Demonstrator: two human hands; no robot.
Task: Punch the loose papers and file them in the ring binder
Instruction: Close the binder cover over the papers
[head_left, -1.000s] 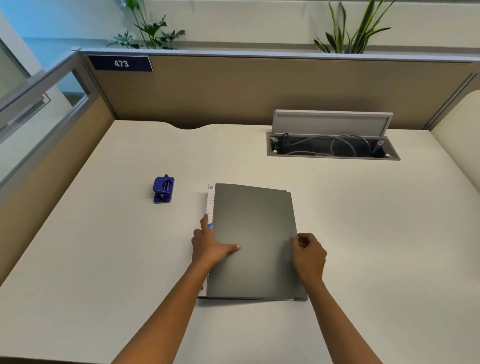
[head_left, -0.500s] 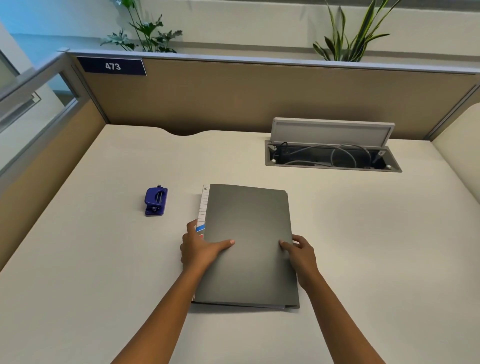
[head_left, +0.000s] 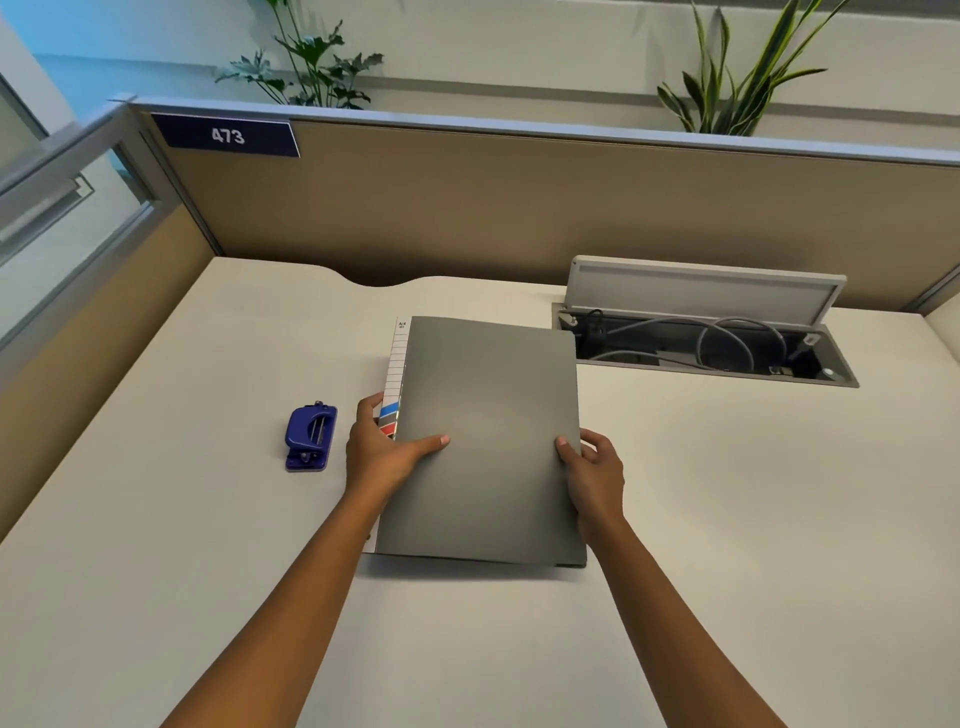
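Observation:
A closed grey ring binder (head_left: 488, 415) lies flat in the middle of the white desk (head_left: 727, 493). A white index sheet with blue and red tabs (head_left: 393, 384) sticks out along its left edge. My left hand (head_left: 382, 449) grips the binder's left edge, thumb on the cover. My right hand (head_left: 595, 467) holds the right edge, thumb on top and fingers curled under the cover. A blue hole punch (head_left: 309, 438) sits on the desk to the left of the binder. No loose papers are in view.
An open cable hatch (head_left: 701, 345) with grey cables sits in the desk at the back right, its lid raised. Brown partition walls (head_left: 519, 208) close the desk at the back and left, with a sign reading 473. Plants stand behind the partition.
The binder now sits farther from me on the desk, and both hands have shifted along its edges. My right fingers have gone under the cover's right edge. The hole punch has not moved.

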